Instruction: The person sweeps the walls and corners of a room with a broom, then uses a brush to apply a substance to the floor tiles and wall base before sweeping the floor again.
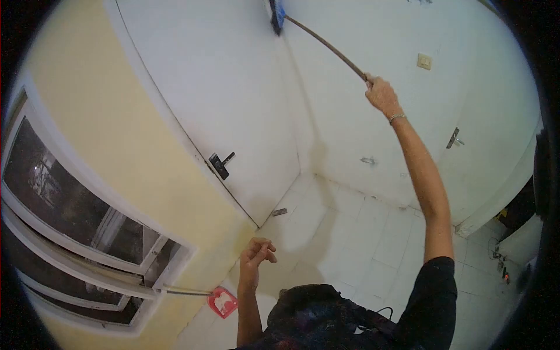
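While the right hand (382, 93) is raised high at the end of a stretched arm, its grip is wrapped tight around the lower end of a broom (326, 44) with a thin brown stick. From that grip the long axis runs up and to the left in the view, straight away from the person. It ends at the blue brush head (276, 14), which sits at the very top edge, right by the corner where two white walls (233, 81) meet. Whether the bristles touch the wall cannot be told.

The left hand (256, 254) hangs far lower, close to the body. Its fingers are loosely curled on nothing, and it is well apart from the stick, so the right hand alone carries the broom. A thin bracelet (396, 118) circles the right wrist.

A white door (192, 87) with a dark handle (221, 163) stands left of the corner. A second door with a metal handle (455, 139) stands to the right, with a pale switch plate (424, 60) between that door and the raised hand. Below lies a floor (361, 233) of pale tiles. On the left, a window (76, 221) with white frames is set in a yellow wall. Beneath it a red, dustpan-like thing (223, 301) lies on the floor at the end of a thin rod.
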### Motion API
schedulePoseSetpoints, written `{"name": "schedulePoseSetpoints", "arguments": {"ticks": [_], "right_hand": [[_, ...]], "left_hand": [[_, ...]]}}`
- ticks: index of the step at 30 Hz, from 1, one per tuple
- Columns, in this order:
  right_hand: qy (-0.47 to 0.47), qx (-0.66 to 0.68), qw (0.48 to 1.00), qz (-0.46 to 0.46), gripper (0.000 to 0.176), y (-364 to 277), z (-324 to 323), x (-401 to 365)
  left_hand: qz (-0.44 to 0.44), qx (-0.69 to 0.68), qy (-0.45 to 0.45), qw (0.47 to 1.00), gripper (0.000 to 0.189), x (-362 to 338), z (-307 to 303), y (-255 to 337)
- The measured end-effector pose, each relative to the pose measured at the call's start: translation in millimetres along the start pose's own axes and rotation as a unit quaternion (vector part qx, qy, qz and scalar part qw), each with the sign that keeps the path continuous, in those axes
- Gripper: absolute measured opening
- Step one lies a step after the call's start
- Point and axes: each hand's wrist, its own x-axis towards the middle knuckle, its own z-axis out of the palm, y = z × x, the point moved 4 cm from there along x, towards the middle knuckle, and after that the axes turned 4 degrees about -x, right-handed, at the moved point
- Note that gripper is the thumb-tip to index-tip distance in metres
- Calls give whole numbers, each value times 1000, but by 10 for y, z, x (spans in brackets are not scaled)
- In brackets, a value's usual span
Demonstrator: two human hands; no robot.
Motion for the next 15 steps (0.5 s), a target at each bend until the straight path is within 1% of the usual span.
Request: {"name": "schedulePoseSetpoints", "arguments": {"ticks": [3, 5, 7, 9, 11, 14, 15], "right_hand": [[-18, -8, 1000, 9, 39, 124, 722, -413], [-43, 34, 998, 25, 46, 147, 1028, -805], [-69, 43, 995, 49, 49, 191, 1321, -1208], [-85, 16, 995, 41, 49, 282, 1681, -1576], [-119, 17, 992, 41, 49, 234, 1839, -1918], [-168, 21, 982, 89, 40, 276, 2252, -2347], [-180, 18, 979, 91, 39, 309, 2442, -2491]], "left_hand": [[0, -5, 30, 1000, 15, -71, -165, 18], [-7, -6, 59, 998, 15, -163, -330, -13], [-15, 1, 90, 996, 15, -240, -482, -42], [-19, 4, 114, 993, 15, -318, -578, -56], [-21, 4, 131, 991, 15, -391, -650, -53], [-11, 4, 145, 989, 15, -463, -644, 12], [-10, 8, 147, 989, 15, -481, -642, 28]]}}
